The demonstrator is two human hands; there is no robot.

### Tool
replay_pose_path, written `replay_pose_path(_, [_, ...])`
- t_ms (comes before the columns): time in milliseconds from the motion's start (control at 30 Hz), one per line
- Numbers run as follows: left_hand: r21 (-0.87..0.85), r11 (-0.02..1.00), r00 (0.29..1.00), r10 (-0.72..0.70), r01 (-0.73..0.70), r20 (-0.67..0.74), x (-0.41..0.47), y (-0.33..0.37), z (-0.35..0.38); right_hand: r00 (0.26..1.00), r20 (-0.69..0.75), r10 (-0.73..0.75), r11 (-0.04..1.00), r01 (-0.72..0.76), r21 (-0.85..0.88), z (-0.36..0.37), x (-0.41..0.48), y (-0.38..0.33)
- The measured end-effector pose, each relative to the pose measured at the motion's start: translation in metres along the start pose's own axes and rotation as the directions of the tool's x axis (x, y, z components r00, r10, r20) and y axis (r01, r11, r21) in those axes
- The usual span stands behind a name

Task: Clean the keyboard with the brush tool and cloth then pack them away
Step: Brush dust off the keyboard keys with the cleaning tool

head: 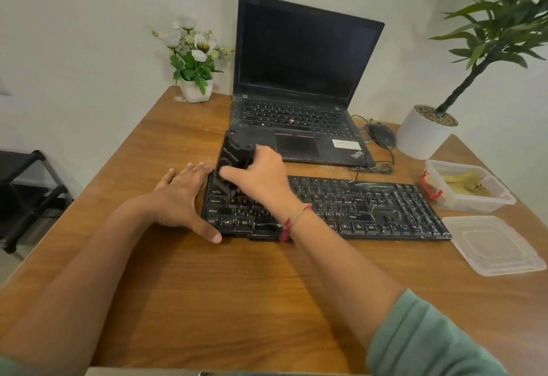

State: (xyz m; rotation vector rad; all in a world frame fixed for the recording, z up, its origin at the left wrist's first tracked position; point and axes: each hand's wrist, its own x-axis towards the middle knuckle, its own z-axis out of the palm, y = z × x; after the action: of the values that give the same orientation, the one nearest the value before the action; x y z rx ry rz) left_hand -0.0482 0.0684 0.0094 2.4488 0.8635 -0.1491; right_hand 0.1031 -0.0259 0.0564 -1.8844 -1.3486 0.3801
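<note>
I'm brushing: my right hand [261,174] grips the brush tool [234,156] over the keyboard's [355,206] left keys, my left hand [184,194] spread flat bracing its end. Next, I'd sweep rightward.

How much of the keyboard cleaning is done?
Done: the box is open, its lid lying beside it. In hand: the right hand holds the brush on the keyboard at its left end; the left hand steadies that end. Left: remaining keys, wiping with the cloth that is in the box, then packing away.
</note>
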Motion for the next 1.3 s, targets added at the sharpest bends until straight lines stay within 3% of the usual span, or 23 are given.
replay_pose_path(133, [-0.018,1.0,1.0,0.019,-0.019,-0.013,0.0,0.0,0.0,0.999,-0.006,0.032,0.999,-0.032,0.005,-0.008,0.003,0.006])
replay_pose_path(300, [-0.021,0.999,0.999,0.033,-0.033,-0.008,0.001,-0.002,0.001,0.984,-0.098,0.147,0.977,-0.16,-0.144,-0.074,-0.002,0.053])
replay_pose_path(433, [-0.026,0.999,0.999,0.033,-0.033,-0.012,0.001,-0.002,0.001,0.935,-0.244,0.257,0.942,-0.299,-0.151,-0.127,-0.009,0.089])
replay_pose_path(567, [-0.028,0.999,0.999,0.036,-0.036,-0.013,0.001,-0.001,0.0,0.87,-0.464,0.167,0.9,-0.327,-0.289,-0.147,-0.02,0.102])
replay_pose_path(700, [-0.031,0.999,0.999,0.038,-0.038,-0.009,0.0,-0.002,0.001,0.953,-0.251,0.171,0.931,-0.24,-0.276,-0.116,-0.026,0.098])
replay_pose_path(800, [-0.028,0.999,0.999,0.032,-0.032,-0.001,-0.001,-0.001,0.0,0.965,-0.121,0.234,0.972,-0.236,0.005,-0.106,-0.026,0.087])
replay_pose_path(867, [-0.029,0.999,1.0,0.029,-0.029,-0.003,-0.001,-0.001,-0.001,0.967,-0.166,0.192,0.965,-0.217,-0.146,-0.114,-0.021,0.092])
replay_pose_path(933, [-0.03,0.999,0.999,0.032,-0.032,-0.004,-0.001,-0.001,-0.001,0.95,-0.282,0.137,0.9,-0.238,-0.364,-0.128,-0.017,0.1])
replay_pose_path(1000, [-0.031,0.999,0.999,0.037,-0.038,-0.006,0.0,-0.002,0.0,0.931,-0.356,0.084,0.849,-0.254,-0.463,-0.133,-0.022,0.105])
replay_pose_path(1100, [-0.028,0.999,0.999,0.042,-0.042,-0.008,0.002,-0.004,0.001,0.973,-0.232,0.013,0.91,-0.108,-0.399,-0.114,-0.038,0.101])
replay_pose_path(1167, [-0.026,0.999,0.999,0.042,-0.042,-0.006,0.002,-0.004,0.001,0.986,-0.17,-0.002,0.964,-0.043,-0.261,-0.106,-0.044,0.095])
replay_pose_path(1233, [-0.024,0.999,0.999,0.038,-0.038,-0.014,0.002,-0.004,0.001,0.986,-0.16,0.053,0.973,-0.087,-0.216,-0.114,-0.04,0.093])
replay_pose_path(1300, [-0.023,0.999,0.999,0.03,-0.031,-0.024,0.002,-0.004,0.001,0.964,-0.24,0.11,0.946,-0.176,-0.272,-0.128,-0.034,0.098])
